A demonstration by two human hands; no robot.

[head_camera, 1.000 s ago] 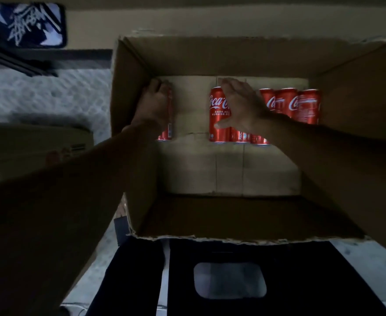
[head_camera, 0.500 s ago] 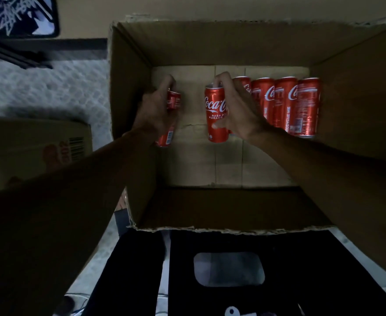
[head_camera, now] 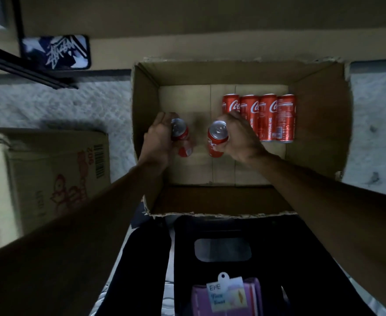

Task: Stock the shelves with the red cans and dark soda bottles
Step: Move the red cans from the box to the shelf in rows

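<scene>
Head camera looked straight down into an open brown cardboard box (head_camera: 319,124), where both bare hands were at work. The left hand (head_camera: 161,137) was clenched round a slim red aluminium can (head_camera: 180,133); the can lay along the inner side of the palm, its silver top tilted towards the camera and its base poking out below the thumb. The right hand (head_camera: 239,137) gripped a second red can (head_camera: 217,142) the same way, fingers wrapped over its upper body, the can sitting just left of the palm with its lower half showing. The two held cans were near each other but apart. Behind the right hand, four upright red cans (head_camera: 267,117) stood touching in a row by the box's right wall. A printed cardboard carton (head_camera: 57,169) lay left of the box.
</scene>
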